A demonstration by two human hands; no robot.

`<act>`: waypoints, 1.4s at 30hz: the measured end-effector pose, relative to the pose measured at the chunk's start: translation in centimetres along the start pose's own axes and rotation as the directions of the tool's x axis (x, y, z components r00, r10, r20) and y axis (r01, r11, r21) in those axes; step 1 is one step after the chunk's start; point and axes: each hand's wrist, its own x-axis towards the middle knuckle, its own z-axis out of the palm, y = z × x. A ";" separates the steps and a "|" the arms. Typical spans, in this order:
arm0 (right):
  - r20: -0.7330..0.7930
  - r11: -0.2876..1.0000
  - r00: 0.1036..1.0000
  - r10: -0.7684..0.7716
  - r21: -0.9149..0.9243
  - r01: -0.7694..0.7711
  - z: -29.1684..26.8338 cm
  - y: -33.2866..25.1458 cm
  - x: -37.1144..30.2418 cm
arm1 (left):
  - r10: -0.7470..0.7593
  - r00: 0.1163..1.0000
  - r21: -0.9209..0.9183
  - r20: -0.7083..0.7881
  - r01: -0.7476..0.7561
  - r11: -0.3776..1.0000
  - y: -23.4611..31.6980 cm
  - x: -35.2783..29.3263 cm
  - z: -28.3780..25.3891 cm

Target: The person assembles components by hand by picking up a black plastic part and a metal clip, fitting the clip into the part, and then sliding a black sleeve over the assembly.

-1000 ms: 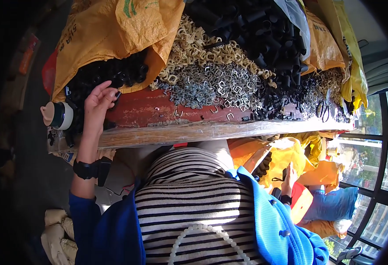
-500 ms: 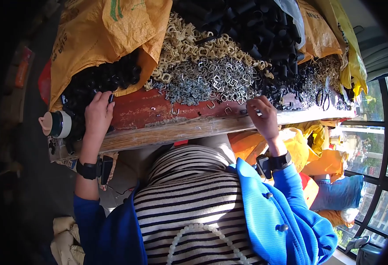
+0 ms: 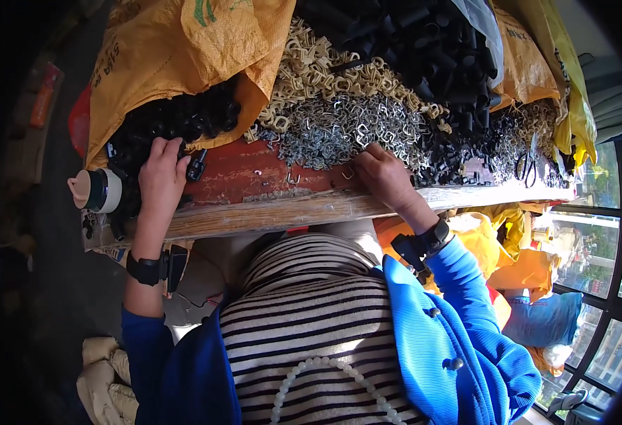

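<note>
My left hand (image 3: 162, 177) is at the mouth of an orange woven sack, its fingers curled round a small black plastic part (image 3: 196, 164) that sticks out past the thumb. Loose black rounded parts (image 3: 183, 120) spill from the sack behind it. My right hand (image 3: 385, 177) is closed in a pinch at the front edge of a heap of small silver metal loops (image 3: 360, 127). Whatever lies between its fingertips is hidden. A single U-shaped metal piece (image 3: 293, 176) lies on the red tabletop (image 3: 243, 170) between my hands.
The orange sack (image 3: 183, 49) stands at the back left. A cream-and-dark-green lidded jar (image 3: 105, 190) sits at the left corner. Beige clips (image 3: 318, 64) and black tubes (image 3: 424, 57) pile up behind. Scissors (image 3: 528, 166) lie at the right. The worn wooden edge (image 3: 268, 216) runs in front.
My right hand has moved left along the table edge to the silver loops and its fingers have closed downward. The black part now shows more plainly beside my left thumb. The view shifted slightly.
</note>
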 end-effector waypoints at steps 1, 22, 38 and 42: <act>-0.017 1.000 1.000 0.003 0.006 -0.003 0.1 0.0 0.0 | 0.013 1.000 -0.028 -0.015 -0.014 1.000 -0.1 -0.1 0.2; -0.023 0.937 0.999 -0.034 0.347 0.040 -2.5 -3.2 1.9 | -0.085 0.896 -0.900 0.435 0.435 -0.023 5.4 -1.0 2.1; -0.103 0.939 0.974 -0.203 0.261 0.223 -4.1 -9.4 5.8 | 0.222 0.768 -0.656 0.601 0.632 -0.413 11.2 -0.3 3.3; -0.109 0.937 0.970 -0.219 0.254 0.240 -4.4 -10.0 6.0 | 0.217 0.784 -0.698 0.581 0.618 -0.362 11.4 -0.6 3.5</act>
